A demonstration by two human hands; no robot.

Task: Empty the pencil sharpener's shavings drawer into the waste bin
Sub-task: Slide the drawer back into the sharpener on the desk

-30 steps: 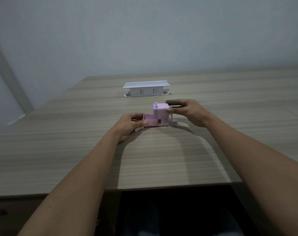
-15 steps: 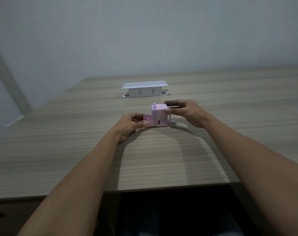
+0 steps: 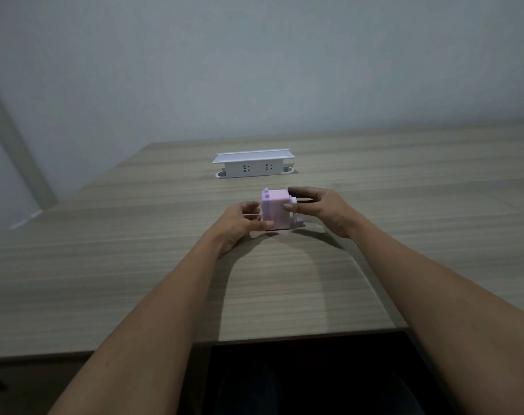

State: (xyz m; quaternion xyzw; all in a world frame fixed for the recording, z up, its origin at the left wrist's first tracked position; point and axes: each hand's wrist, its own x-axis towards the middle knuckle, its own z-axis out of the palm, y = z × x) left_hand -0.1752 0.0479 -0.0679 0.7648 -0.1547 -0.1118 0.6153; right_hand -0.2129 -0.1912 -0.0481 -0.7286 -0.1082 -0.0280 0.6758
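A small pink pencil sharpener (image 3: 275,209) stands upright on the wooden table (image 3: 129,265), a little beyond the middle. My right hand (image 3: 322,208) grips its body from the right, thumb on the front face and fingers over the back. My left hand (image 3: 239,223) is pressed against its lower left side, with the thumb at the bottom front corner, where the shavings drawer sits. The drawer is pushed in flush and mostly hidden behind my fingers. A pale crank handle (image 3: 298,222) sticks out on the right. No waste bin is in view.
A white pop-up power socket box (image 3: 253,164) stands on the table behind the sharpener. The table's near edge (image 3: 254,339) runs across the bottom, with a dark gap below it. A grey wall rises behind the table.
The drawer stuck out to the left a second ago; my left hand has slid it rightward into the sharpener until it sits flush. My right hand kept hold of the body.
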